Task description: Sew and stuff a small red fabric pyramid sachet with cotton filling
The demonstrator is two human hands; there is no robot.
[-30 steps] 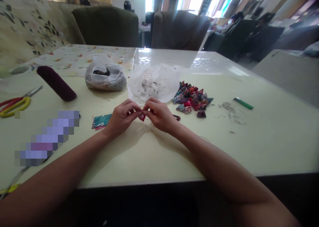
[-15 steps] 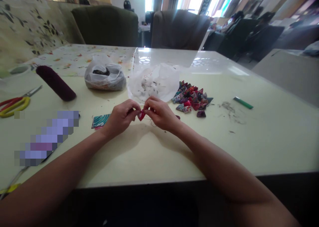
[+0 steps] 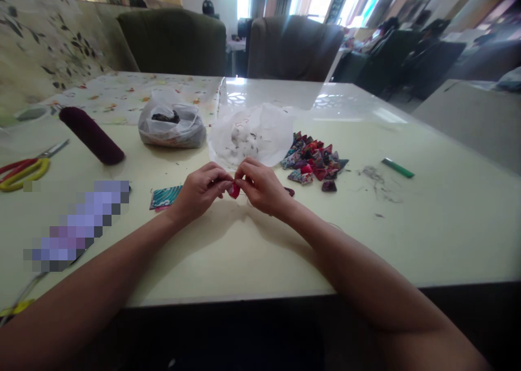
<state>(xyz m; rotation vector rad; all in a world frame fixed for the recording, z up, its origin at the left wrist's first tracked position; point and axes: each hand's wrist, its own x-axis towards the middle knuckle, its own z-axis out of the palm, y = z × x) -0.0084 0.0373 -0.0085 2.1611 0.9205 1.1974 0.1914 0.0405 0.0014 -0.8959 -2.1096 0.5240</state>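
Observation:
Between my two hands, above the table, is a small red piece of fabric (image 3: 234, 190). My left hand (image 3: 205, 189) is closed in a pinch on its left side. The fingers of my right hand (image 3: 260, 184) pinch it from the other side; whether they also hold a needle is too small to see. Partly behind my left wrist lies a teal wave-patterned fabric piece (image 3: 165, 197). Just beyond my hands is a white plastic bag (image 3: 272, 135) with white stuffing on it. A pile of small stuffed fabric triangles (image 3: 313, 157) sits to the right.
A tied plastic bag (image 3: 173, 135) and a dark purple cylinder (image 3: 93, 136) stand at the back left. Scissors (image 3: 30, 170) and a blurred-out object (image 3: 81, 224) lie on the left. On the right are a green-handled tool (image 3: 398, 167) and loose thread scraps (image 3: 378, 181).
The red fabric has turned a little in my fingers, and more of its red side shows. My left fingers have shifted slightly; a thread now shows beside my right forearm.

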